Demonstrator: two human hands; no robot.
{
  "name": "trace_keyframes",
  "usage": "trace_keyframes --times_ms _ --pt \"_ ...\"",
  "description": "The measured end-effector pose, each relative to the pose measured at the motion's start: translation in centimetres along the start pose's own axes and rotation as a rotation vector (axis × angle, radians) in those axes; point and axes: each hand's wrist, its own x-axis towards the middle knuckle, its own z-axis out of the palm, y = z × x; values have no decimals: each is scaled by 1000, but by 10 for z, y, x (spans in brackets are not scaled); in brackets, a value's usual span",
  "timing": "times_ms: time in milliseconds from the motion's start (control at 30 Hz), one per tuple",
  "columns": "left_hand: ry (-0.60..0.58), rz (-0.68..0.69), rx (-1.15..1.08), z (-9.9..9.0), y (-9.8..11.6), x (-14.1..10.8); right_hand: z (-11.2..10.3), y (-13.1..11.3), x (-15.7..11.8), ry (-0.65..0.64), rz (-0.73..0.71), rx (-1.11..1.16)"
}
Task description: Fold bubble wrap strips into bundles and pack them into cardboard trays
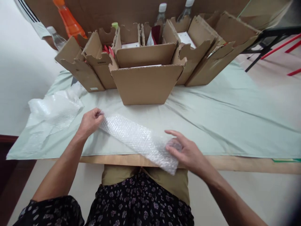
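Observation:
A long folded strip of bubble wrap stretches slantwise between my two hands, over the front of the cloth-covered table. Its far left end is pinched in my left hand, whose fingers are closed. My right hand curls its thumb and fingers on the other end, with the index finger raised off it. The lower right corner of the strip hangs past the table's front edge. Straight ahead of the strip stands a plain cardboard box, upright, with white edges showing inside.
Several notched cardboard bins stand in a row at the back. More bubble wrap lies crumpled at the left. Behind the bins are an orange bottle and clear bottles. Another person's sleeve shows at upper left.

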Motion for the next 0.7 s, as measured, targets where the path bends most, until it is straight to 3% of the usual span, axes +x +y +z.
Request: trace_keyframes --times_ms 100,233,433,567,633,700 --pt "36 62 95 -1 2 29 42 -17 -7 -130 -77 6" --pt "-8 165 248 11 16 73 82 -31 -5 -120 -200 -114" --pt "-32 217 286 41 36 119 95 -33 5 -174 -285 -76" --pt "89 260 287 46 37 102 86 -38 8 -243 -208 19" --pt "187 336 260 46 32 74 82 -40 10 -252 -177 57" --pt "204 441 247 47 23 41 79 -41 13 -267 -168 87"
